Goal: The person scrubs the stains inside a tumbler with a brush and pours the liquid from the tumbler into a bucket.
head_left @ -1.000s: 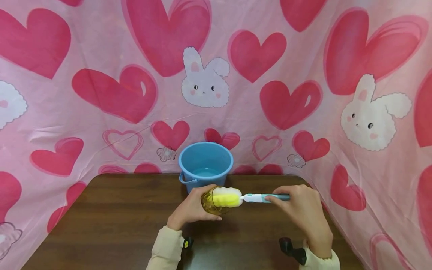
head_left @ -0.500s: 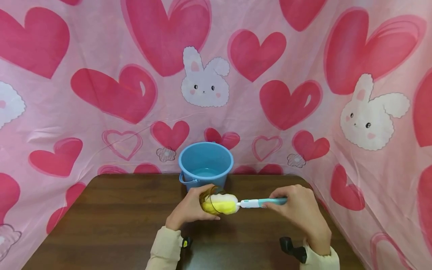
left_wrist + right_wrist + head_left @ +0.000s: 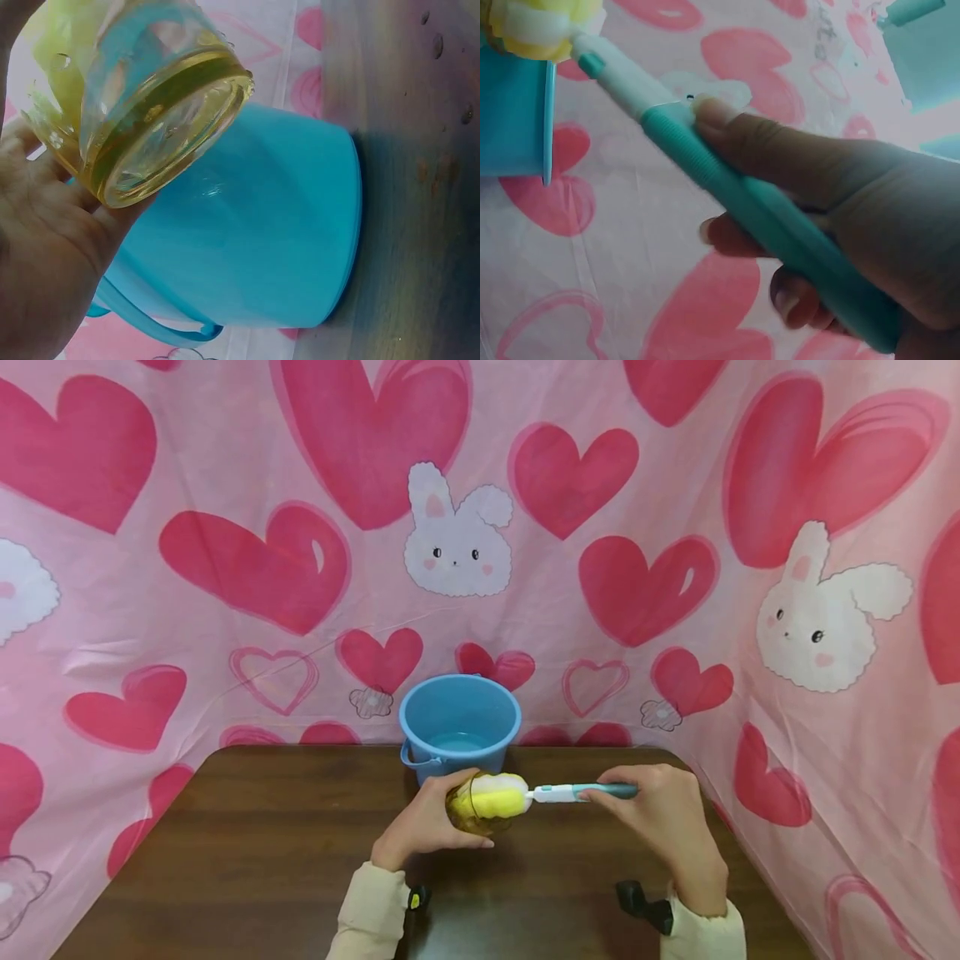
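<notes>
An amber glass cup (image 3: 169, 112) lies tipped sideways in my left hand (image 3: 425, 823), its mouth facing right and its thick base showing in the left wrist view. My right hand (image 3: 660, 810) grips the teal and white handle of a sponge bottle brush (image 3: 727, 187), thumb along the top. The brush's yellow and white sponge head (image 3: 501, 796) is partly inside the cup, with its rear end sticking out of the mouth. Both hands are above the table, in front of the blue bucket (image 3: 431, 758). Droplets cling to the glass.
The blue bucket, with some water at its bottom, stands at the far edge of the brown wooden table (image 3: 285, 835). Its handle (image 3: 161, 319) hangs down on the left side. A pink cloth (image 3: 225, 460) with hearts and rabbits hangs behind and at the sides. Water drops (image 3: 438, 46) dot the tabletop.
The brush has shifted slightly left and its tilt has changed back and forth. The cup has turned a little in the left hand's grip. Both hands keep hold throughout.
</notes>
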The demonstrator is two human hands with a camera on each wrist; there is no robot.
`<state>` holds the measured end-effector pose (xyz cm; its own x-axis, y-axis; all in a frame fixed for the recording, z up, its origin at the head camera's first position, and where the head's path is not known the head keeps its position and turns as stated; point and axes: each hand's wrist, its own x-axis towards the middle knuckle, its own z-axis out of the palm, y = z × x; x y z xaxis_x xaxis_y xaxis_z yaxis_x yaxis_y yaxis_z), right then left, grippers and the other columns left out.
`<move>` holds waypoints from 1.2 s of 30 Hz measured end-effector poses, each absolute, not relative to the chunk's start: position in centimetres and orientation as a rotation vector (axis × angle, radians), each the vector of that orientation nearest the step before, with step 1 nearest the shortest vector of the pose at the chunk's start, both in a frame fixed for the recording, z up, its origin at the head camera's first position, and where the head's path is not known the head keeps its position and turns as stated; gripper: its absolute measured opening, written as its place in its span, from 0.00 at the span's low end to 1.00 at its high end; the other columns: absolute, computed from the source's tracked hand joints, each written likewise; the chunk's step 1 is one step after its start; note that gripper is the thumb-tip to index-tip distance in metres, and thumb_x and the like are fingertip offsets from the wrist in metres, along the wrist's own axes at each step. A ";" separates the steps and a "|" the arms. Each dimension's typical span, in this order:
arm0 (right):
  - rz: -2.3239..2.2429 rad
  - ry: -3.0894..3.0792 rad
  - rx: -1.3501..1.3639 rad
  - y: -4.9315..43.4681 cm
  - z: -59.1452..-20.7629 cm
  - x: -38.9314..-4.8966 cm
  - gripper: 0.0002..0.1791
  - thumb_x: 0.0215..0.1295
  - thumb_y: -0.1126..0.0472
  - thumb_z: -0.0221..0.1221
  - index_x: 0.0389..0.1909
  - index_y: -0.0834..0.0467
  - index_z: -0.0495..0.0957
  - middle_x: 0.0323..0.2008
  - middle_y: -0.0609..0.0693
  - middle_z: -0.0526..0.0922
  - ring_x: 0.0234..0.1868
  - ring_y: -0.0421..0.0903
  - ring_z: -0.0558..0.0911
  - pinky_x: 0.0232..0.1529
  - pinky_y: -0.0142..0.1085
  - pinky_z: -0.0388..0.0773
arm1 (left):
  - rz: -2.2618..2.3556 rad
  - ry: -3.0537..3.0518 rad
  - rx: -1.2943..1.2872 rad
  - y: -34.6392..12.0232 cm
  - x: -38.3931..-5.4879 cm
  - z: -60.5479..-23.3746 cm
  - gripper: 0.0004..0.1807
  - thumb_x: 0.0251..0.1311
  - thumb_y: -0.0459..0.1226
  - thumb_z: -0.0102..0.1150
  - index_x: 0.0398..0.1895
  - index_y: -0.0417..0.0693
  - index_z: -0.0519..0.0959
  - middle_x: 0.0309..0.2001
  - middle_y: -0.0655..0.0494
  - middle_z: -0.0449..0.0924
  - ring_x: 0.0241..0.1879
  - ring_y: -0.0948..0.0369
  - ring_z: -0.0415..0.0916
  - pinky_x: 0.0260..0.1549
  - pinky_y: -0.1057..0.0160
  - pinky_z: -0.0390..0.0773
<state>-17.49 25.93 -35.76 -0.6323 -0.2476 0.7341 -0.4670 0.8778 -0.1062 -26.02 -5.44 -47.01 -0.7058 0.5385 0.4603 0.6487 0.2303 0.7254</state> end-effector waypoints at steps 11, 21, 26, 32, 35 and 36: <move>0.446 -2.776 0.244 25.9 -34.8 -16.6 0.13 0.48 0.41 0.77 0.25 0.44 0.89 0.22 0.35 0.83 0.26 0.38 0.74 0.27 0.39 0.73 | -1.410 -2.396 -1.163 -5.5 -26.2 -47.0 0.46 0.37 0.52 0.85 0.64 0.61 0.75 0.55 0.71 0.81 0.53 0.64 0.76 0.56 0.57 0.81; 0.401 -2.675 0.376 25.7 -35.1 -16.9 0.13 0.42 0.40 0.80 0.21 0.41 0.87 0.19 0.30 0.79 0.22 0.34 0.71 0.26 0.34 0.71 | -1.406 -2.411 -1.159 -5.2 -26.2 -46.8 0.48 0.37 0.52 0.85 0.65 0.48 0.75 0.54 0.68 0.82 0.51 0.64 0.77 0.53 0.57 0.81; 0.348 -2.450 0.466 25.8 -35.3 -17.2 0.17 0.34 0.42 0.83 0.23 0.44 0.89 0.19 0.31 0.82 0.21 0.31 0.73 0.23 0.31 0.71 | -1.442 -2.424 -1.150 -5.2 -26.2 -46.8 0.47 0.38 0.52 0.85 0.64 0.52 0.75 0.54 0.68 0.82 0.51 0.63 0.77 0.52 0.58 0.82; 0.327 -2.241 0.560 26.5 -35.5 -17.6 0.22 0.42 0.35 0.78 0.23 0.49 0.88 0.18 0.37 0.83 0.19 0.34 0.73 0.19 0.32 0.72 | -1.480 -2.398 -1.159 -5.3 -26.3 -46.7 0.46 0.37 0.51 0.85 0.64 0.61 0.74 0.54 0.68 0.81 0.51 0.63 0.77 0.53 0.59 0.82; 0.333 -2.189 0.578 26.7 -35.5 -17.8 0.31 0.52 0.25 0.63 0.24 0.50 0.88 0.17 0.38 0.82 0.18 0.36 0.73 0.18 0.33 0.71 | -1.484 -2.382 -1.152 -5.6 -26.3 -46.5 0.46 0.36 0.52 0.86 0.64 0.65 0.74 0.54 0.69 0.81 0.51 0.63 0.78 0.54 0.59 0.82; 0.338 -2.175 0.577 26.8 -35.5 -17.8 0.34 0.53 0.23 0.59 0.24 0.50 0.88 0.17 0.38 0.82 0.18 0.36 0.73 0.17 0.33 0.70 | -1.480 -2.381 -1.149 -5.6 -26.3 -46.5 0.46 0.35 0.52 0.86 0.63 0.65 0.74 0.53 0.69 0.81 0.51 0.64 0.78 0.53 0.59 0.82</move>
<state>-17.84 26.81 -35.53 -0.5419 -0.2863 0.7902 -0.5123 0.8579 -0.0405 -26.34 -5.64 -46.47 -0.7068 0.5397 0.4574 0.6491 0.2374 0.7227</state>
